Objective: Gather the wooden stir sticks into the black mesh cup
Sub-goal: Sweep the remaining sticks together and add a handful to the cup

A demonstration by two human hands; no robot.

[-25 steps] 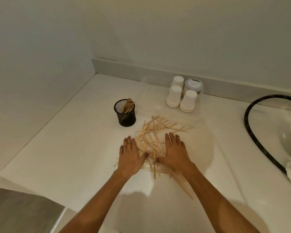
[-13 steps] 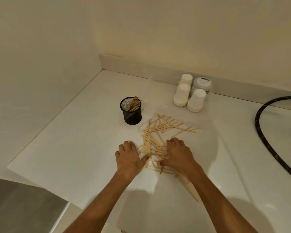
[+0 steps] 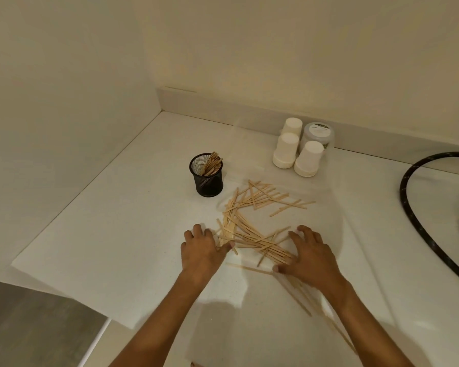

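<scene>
Both hands, the left hand (image 3: 202, 250) and right hand (image 3: 309, 256), have drawn apart to flank the loose wooden stir sticks (image 3: 252, 229) on the counter (image 3: 122, 234), fingers spread flat and grasping nothing, apparently ready to rake them together for the partly filled black mesh cup (image 3: 208, 176).

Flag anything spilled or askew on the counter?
Yes. Wooden stir sticks lie strewn criss-cross on the white counter, right of the black mesh cup, which stands upright holding only a few. Some run under the right hand; the left hand flanks the pile. The paper cups stand tidy, upside down.
</scene>
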